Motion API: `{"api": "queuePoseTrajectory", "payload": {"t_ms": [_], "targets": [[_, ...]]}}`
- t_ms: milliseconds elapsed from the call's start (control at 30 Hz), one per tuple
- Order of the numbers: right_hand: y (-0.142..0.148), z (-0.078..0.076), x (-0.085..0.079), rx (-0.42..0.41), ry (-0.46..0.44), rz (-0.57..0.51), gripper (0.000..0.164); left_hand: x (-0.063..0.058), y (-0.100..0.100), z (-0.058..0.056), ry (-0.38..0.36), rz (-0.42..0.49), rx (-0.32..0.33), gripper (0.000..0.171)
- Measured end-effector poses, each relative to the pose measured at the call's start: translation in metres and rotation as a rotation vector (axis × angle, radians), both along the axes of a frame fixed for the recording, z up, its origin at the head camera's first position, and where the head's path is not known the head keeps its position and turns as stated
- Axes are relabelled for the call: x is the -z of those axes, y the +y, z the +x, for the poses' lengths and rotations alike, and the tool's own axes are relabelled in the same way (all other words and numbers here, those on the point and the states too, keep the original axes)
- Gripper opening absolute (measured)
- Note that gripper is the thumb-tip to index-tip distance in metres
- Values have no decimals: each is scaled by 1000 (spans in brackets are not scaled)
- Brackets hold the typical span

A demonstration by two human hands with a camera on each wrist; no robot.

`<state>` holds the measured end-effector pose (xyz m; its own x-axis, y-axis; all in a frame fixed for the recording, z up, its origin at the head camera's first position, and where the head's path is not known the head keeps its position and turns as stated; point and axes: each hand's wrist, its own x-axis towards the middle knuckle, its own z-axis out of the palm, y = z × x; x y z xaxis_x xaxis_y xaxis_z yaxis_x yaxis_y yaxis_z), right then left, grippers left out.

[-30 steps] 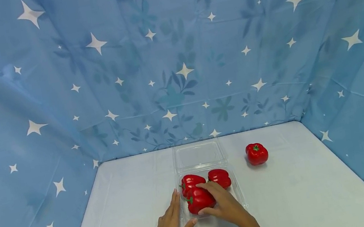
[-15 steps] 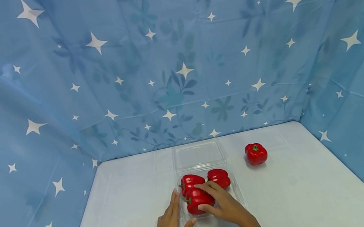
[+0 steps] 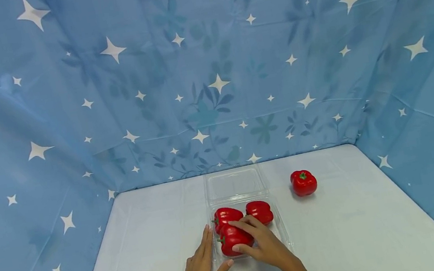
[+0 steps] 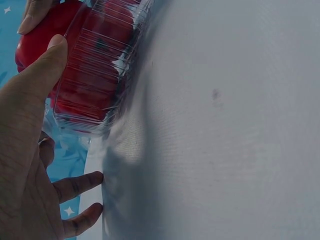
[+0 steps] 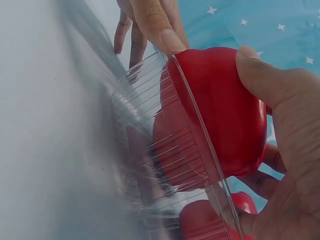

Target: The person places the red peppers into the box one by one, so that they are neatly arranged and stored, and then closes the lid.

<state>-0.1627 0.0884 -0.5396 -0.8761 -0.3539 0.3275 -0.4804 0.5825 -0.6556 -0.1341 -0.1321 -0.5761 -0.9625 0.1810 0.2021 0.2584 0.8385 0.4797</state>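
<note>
In the head view a clear plastic clamshell container (image 3: 284, 233) lies near the table's front with its lid laid back. My right hand (image 3: 267, 245) grips a red bell pepper (image 3: 233, 241) at the container's front left, thumb in front and fingers over its top. The right wrist view shows this bell pepper (image 5: 217, 110) rising above the front rim. Behind it lie a red bell pepper (image 3: 225, 215) at the left and another red bell pepper (image 3: 260, 211) at the right. My left hand (image 3: 199, 268) stays by the container's left side, fingers straight, thumb at the front rim.
A further red bell pepper (image 3: 303, 183) stands upright on the white table (image 3: 355, 227), right of the open lid (image 3: 235, 184). Blue star-patterned curtains (image 3: 205, 61) enclose the table at the back and both sides.
The front bell pepper has shifted slightly left within the container, its stem now further left, and my right hand has moved with it. My left hand has kept its place.
</note>
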Motion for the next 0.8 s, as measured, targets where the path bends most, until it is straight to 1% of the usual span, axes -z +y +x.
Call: {"api": "queuePoseTrajectory", "payload": {"t_ms": [333, 733, 800], "targets": [[-2, 0, 3, -9, 1, -1, 59, 1, -1, 0, -41, 4, -5, 98], [-2, 0, 7, -19, 29, 1, 58, 2, -1, -1, -52, -5, -7, 99], [-3, 0, 9, -24, 39, 24, 58, 2, -1, -1, -51, -4, -9, 99]]}}
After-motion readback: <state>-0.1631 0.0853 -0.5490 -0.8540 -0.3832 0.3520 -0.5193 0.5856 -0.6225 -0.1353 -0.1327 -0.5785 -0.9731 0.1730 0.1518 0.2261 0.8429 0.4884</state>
